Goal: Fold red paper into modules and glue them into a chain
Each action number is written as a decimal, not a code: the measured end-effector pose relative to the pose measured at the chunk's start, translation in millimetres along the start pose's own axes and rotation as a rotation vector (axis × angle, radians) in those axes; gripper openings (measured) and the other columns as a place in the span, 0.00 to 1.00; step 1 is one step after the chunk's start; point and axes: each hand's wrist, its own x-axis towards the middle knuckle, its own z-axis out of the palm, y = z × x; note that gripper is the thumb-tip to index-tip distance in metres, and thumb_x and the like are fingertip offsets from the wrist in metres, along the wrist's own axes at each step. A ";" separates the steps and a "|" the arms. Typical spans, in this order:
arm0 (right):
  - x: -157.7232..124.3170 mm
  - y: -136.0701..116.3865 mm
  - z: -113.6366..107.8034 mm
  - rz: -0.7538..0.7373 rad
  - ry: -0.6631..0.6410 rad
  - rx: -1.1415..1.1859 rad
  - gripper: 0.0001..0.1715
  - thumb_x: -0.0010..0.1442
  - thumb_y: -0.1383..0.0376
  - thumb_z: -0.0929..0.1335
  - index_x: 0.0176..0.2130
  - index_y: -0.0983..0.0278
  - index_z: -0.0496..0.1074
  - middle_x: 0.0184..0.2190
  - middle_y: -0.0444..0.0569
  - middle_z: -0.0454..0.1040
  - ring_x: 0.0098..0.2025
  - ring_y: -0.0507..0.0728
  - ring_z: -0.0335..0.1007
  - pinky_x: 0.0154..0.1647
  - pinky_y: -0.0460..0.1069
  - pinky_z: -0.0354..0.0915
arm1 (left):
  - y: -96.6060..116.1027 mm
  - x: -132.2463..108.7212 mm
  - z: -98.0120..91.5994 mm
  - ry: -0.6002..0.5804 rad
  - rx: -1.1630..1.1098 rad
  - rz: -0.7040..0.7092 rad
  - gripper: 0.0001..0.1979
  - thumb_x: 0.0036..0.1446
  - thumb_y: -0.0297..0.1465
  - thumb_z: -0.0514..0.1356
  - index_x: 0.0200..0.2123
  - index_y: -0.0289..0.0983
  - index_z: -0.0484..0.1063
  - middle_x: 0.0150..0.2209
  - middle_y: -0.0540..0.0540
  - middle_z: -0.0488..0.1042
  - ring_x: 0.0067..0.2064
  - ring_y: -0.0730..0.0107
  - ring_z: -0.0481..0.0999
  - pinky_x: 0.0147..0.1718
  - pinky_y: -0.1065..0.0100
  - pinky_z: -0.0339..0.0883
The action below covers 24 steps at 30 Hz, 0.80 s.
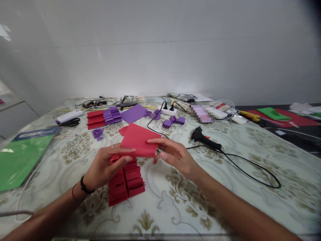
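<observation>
A red paper sheet (137, 140) is held flat above the table by both hands. My left hand (105, 167) pinches its near left edge, thumb on top; a ring and dark wristbands show. My right hand (173, 155) grips its right edge with fingers curled. Just under the hands lies a stack of folded red paper pieces (126, 184) on the patterned table (175, 201).
A black glue gun (204, 140) with a looping cable lies to the right. Behind are folded red and purple pieces (104, 117), a purple sheet (134, 113), a power strip (167, 110), scissors (70, 123) and green sheets (17, 160) at left.
</observation>
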 end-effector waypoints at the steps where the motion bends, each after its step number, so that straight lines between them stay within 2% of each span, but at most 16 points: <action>1: 0.3 1.3 1.1 0.007 -0.030 0.041 0.28 0.63 0.50 0.76 0.59 0.56 0.77 0.56 0.53 0.76 0.36 0.53 0.78 0.40 0.50 0.75 | -0.4 -0.6 0.9 0.028 0.021 -0.006 0.09 0.67 0.32 0.66 0.48 0.44 0.85 0.42 0.47 0.87 0.40 0.66 0.85 0.38 0.72 0.76; 4: 1.3 3.6 8.6 0.016 -0.047 0.075 0.29 0.58 0.54 0.80 0.57 0.54 0.79 0.56 0.51 0.75 0.39 0.53 0.79 0.41 0.48 0.76 | -0.2 -2.2 3.6 0.056 0.066 0.028 0.09 0.66 0.31 0.67 0.48 0.44 0.85 0.43 0.47 0.87 0.41 0.66 0.86 0.40 0.72 0.75; 7: 2.0 1.9 15.9 0.007 0.014 0.048 0.15 0.64 0.54 0.76 0.46 0.59 0.83 0.45 0.50 0.78 0.37 0.53 0.78 0.39 0.48 0.75 | 2.6 -2.5 4.9 -0.005 0.072 0.080 0.08 0.65 0.31 0.68 0.46 0.42 0.85 0.41 0.47 0.87 0.38 0.68 0.85 0.39 0.72 0.75; 8: 2.1 0.6 17.1 0.001 0.032 0.030 0.13 0.66 0.54 0.74 0.42 0.61 0.84 0.41 0.49 0.78 0.35 0.53 0.78 0.38 0.47 0.75 | 3.8 -2.3 4.8 -0.034 0.071 0.084 0.07 0.64 0.32 0.69 0.45 0.41 0.85 0.41 0.47 0.87 0.38 0.68 0.84 0.39 0.73 0.74; 11: 1.8 -4.0 16.5 -0.024 0.062 -0.058 0.18 0.69 0.55 0.71 0.31 0.63 0.81 0.32 0.48 0.78 0.34 0.53 0.76 0.38 0.47 0.73 | 6.8 -1.1 3.4 -0.052 0.031 0.093 0.08 0.63 0.34 0.70 0.45 0.40 0.84 0.45 0.45 0.86 0.43 0.64 0.85 0.43 0.70 0.75; 13: 1.4 -6.3 14.7 -0.029 0.050 -0.109 0.18 0.69 0.57 0.71 0.31 0.64 0.80 0.31 0.48 0.78 0.34 0.53 0.76 0.38 0.47 0.72 | 8.4 -0.4 2.1 -0.036 -0.014 0.081 0.12 0.63 0.35 0.69 0.49 0.40 0.82 0.48 0.44 0.85 0.47 0.61 0.84 0.47 0.68 0.75; 15: 0.8 -7.5 13.4 -0.012 0.015 -0.147 0.18 0.70 0.58 0.70 0.31 0.64 0.79 0.32 0.49 0.79 0.34 0.54 0.76 0.37 0.47 0.70 | 9.6 0.2 1.4 -0.041 -0.040 0.019 0.12 0.64 0.34 0.68 0.50 0.41 0.82 0.46 0.45 0.85 0.45 0.63 0.83 0.45 0.69 0.75; 18: 0.0 -7.8 14.0 0.022 -0.008 -0.228 0.17 0.70 0.60 0.69 0.31 0.65 0.77 0.31 0.50 0.79 0.34 0.55 0.75 0.36 0.48 0.68 | 10.5 0.3 2.0 -0.065 -0.031 -0.104 0.05 0.66 0.33 0.66 0.39 0.39 0.82 0.35 0.50 0.82 0.34 0.71 0.78 0.34 0.73 0.70; 21: -0.5 -7.9 15.7 0.023 0.003 -0.282 0.17 0.70 0.60 0.68 0.30 0.64 0.76 0.31 0.49 0.79 0.34 0.55 0.74 0.36 0.49 0.66 | 9.8 -1.0 2.7 -0.088 -0.015 -0.170 0.15 0.66 0.36 0.65 0.28 0.36 0.77 0.26 0.52 0.76 0.27 0.74 0.70 0.26 0.73 0.63; 24: -0.8 -8.2 15.7 0.011 -0.004 -0.277 0.16 0.70 0.60 0.67 0.31 0.64 0.74 0.31 0.49 0.78 0.34 0.55 0.73 0.36 0.49 0.66 | 8.0 -3.2 2.0 -0.086 -0.046 -0.191 0.16 0.68 0.41 0.63 0.31 0.37 0.79 0.27 0.50 0.77 0.28 0.71 0.71 0.29 0.71 0.65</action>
